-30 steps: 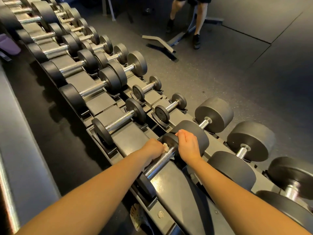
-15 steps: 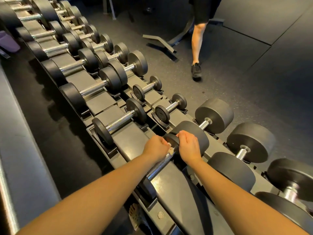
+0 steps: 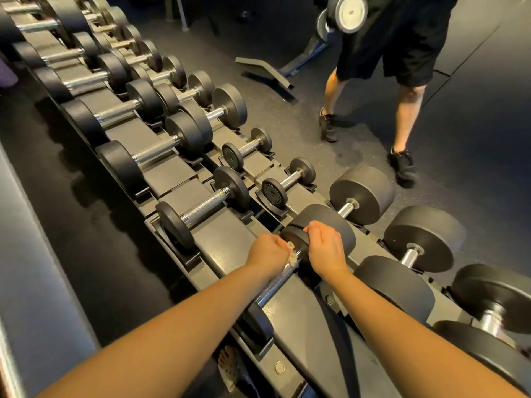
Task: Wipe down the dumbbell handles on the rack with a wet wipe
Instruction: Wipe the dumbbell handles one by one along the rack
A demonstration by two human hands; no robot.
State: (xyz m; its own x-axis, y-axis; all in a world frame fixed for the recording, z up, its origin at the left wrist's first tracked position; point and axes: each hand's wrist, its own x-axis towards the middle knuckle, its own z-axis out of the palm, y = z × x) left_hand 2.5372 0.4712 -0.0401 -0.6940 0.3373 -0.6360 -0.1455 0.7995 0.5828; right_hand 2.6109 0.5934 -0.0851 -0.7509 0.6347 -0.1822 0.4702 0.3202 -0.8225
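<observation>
The wet wipe (image 3: 290, 253) sits bunched on the chrome dumbbell handle (image 3: 274, 284) in the rack's (image 3: 227, 239) near row, and our left hand (image 3: 267, 254) curls around both. Our right hand (image 3: 324, 248) grips the dumbbell head (image 3: 293, 236), fingers curled over it. Beyond, a person in black shorts (image 3: 402, 53) carries a silver dumbbell (image 3: 347, 12)

Ahead of me a person (image 3: 396, 33) in black shorts (image 3: 408, 67) and black shoes (image 3: 402, 165) stands on the dark speckled floor (image 3: 287, 133), carrying 1 silver-capped dumbbell (image 3: 349, 12). A gray bench base (image 3: 267, 71) lies near their leg.
</observation>
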